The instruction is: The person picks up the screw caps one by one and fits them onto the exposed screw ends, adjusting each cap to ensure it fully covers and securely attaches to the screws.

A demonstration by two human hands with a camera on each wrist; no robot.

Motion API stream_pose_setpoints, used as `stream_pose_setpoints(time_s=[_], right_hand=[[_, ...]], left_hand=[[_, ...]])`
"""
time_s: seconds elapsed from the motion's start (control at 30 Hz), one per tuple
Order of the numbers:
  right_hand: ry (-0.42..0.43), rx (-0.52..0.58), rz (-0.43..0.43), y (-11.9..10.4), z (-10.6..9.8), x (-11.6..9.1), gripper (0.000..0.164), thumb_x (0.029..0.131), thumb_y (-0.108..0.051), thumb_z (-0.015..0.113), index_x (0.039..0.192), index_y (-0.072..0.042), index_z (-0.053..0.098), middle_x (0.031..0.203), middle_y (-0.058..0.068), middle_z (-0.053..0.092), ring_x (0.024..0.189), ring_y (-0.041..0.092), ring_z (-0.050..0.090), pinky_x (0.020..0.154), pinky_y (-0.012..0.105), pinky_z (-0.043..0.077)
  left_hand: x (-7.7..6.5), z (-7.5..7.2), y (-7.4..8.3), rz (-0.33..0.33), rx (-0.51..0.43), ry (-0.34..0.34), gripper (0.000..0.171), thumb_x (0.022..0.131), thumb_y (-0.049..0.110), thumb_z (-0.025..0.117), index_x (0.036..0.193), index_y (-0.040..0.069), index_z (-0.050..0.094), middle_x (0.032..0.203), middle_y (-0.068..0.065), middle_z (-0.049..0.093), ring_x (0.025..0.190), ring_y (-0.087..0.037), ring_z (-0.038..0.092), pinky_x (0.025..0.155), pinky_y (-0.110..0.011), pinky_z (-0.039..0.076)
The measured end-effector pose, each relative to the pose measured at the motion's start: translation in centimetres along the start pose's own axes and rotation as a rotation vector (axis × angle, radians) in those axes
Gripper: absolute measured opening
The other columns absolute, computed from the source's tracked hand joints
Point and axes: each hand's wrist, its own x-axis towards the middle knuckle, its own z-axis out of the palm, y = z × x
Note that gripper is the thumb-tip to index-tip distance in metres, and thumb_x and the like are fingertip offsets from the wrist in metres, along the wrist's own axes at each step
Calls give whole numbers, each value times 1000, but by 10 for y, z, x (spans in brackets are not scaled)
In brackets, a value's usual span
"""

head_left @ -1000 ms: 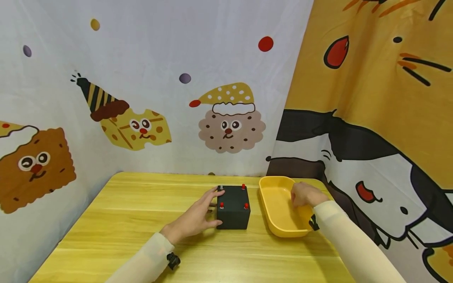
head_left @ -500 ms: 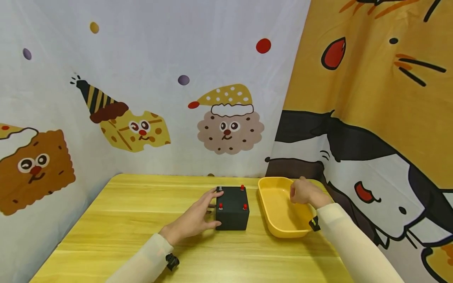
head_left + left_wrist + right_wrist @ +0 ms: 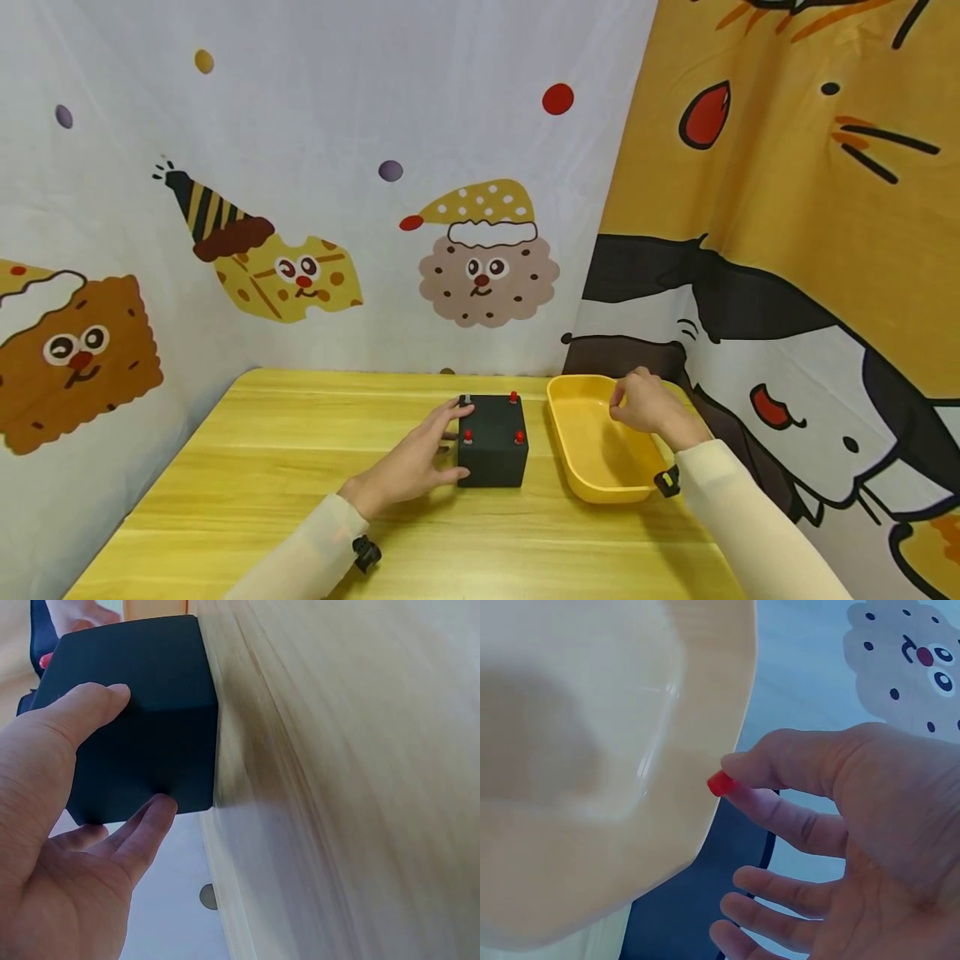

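A black box (image 3: 491, 462) sits on the wooden table, with red caps (image 3: 519, 437) on three of its top corner posts. The back-left post (image 3: 468, 400) shows bare grey metal. My left hand (image 3: 408, 468) holds the box from its left side, index finger at the top edge beside that post and thumb on the near face. Over the yellow tray (image 3: 609, 493), my right hand (image 3: 651, 407) pinches a small red cap (image 3: 720, 784) between thumb and index finger. The other fingers are loosely spread in the right wrist view.
The tray stands just right of the box, near the table's right edge. A white printed curtain (image 3: 300, 100) hangs close behind the table (image 3: 300, 417), and an orange one (image 3: 780, 183) on the right side.
My right hand has risen out of the tray and turned, so its thumb and index pinch now shows. The left hand and the box have stayed in place.
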Motion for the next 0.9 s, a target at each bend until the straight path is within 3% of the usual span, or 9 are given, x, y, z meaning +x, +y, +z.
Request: stream_pose_setpoints(time_s=[0.2, 0.33, 0.5, 0.67, 0.9], right_hand=[[82, 35, -6, -7, 3, -2, 8, 95, -17, 88, 91, -12, 83, 126, 28, 73, 115, 46, 63, 94, 61, 60], [116, 59, -14, -14, 3, -3, 8, 96, -15, 89, 93, -10, 83, 121, 27, 74, 102, 38, 65, 79, 48, 60], [111, 108, 11, -21, 1, -3, 10, 100, -17, 87, 100, -8, 82, 114, 22, 77, 83, 26, 62, 65, 33, 50], [124, 152, 17, -27, 0, -2, 11, 102, -17, 86, 104, -7, 82, 105, 15, 81, 76, 22, 63, 65, 32, 54], [157, 201, -4, -38, -1, -3, 7, 101, -12, 87, 103, -7, 83, 99, 10, 83, 79, 20, 70, 71, 36, 66]], left_hand=[[0, 0, -1, -9, 6, 0, 99, 107, 27, 90, 185, 25, 29, 195, -20, 18, 147, -40, 71, 116, -52, 66], [-1, 1, -2, -7, -15, -3, 100, 106, 25, 90, 185, 25, 29, 196, -18, 16, 146, -39, 72, 114, -48, 67], [-1, 1, -2, -5, 7, 4, 100, 107, 28, 90, 185, 27, 29, 196, -16, 17, 151, -43, 68, 117, -52, 66], [-1, 1, -1, -15, 21, 2, 100, 107, 31, 90, 185, 30, 29, 196, -17, 18, 153, -45, 66, 120, -56, 63], [-1, 1, 0, 0, -3, 1, 99, 107, 28, 90, 185, 27, 29, 196, -17, 17, 152, -45, 67, 116, -53, 66]])
